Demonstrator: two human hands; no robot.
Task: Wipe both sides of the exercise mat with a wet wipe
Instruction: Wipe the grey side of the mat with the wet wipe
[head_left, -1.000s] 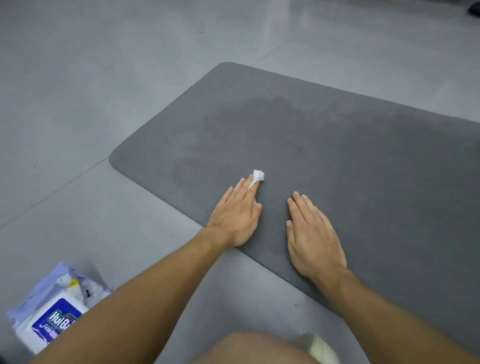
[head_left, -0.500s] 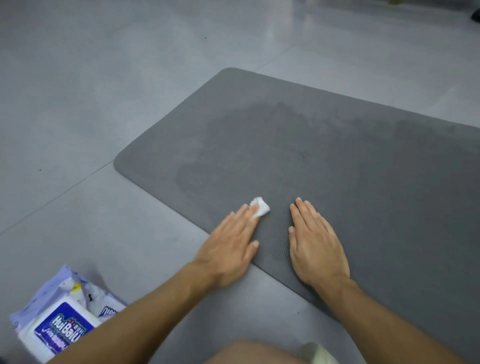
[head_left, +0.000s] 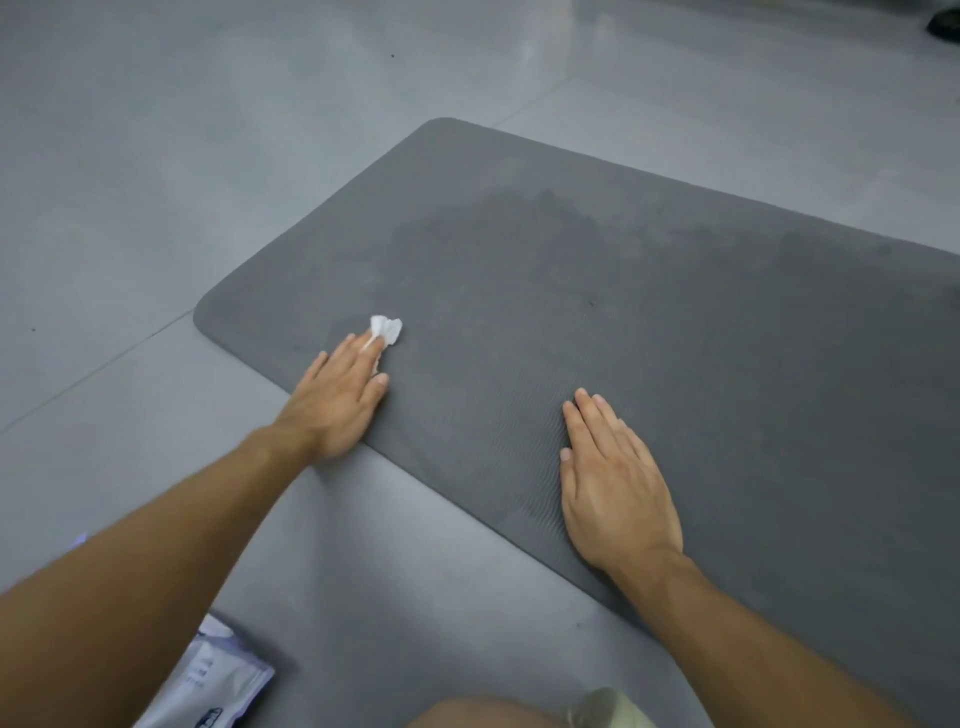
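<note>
Grey floor tiles (head_left: 156, 156) run under everything. At the near left, a pale wet-wipe packet (head_left: 208, 680) lies on them, partly hidden by the person's left forearm.

Further right, the left hand (head_left: 337, 400) lies palm down on the near left end of the dark grey exercise mat (head_left: 727, 338), with the heel of the hand at the mat's near edge. Its grip is slack, the fingers straight. They press a crumpled white wet wipe (head_left: 387, 330) against the mat, and the wipe pokes out beyond the fingertips. The mat lies flat on the floor and runs off to the right. A darker patch (head_left: 519, 234) spreads across its far middle.

The right hand (head_left: 613, 483) rests flat near the mat's near edge, well apart from the left. Its grip is also slack, fingers straight and close together, holding nothing. A bare knee (head_left: 467, 714) shows at the very near edge.
</note>
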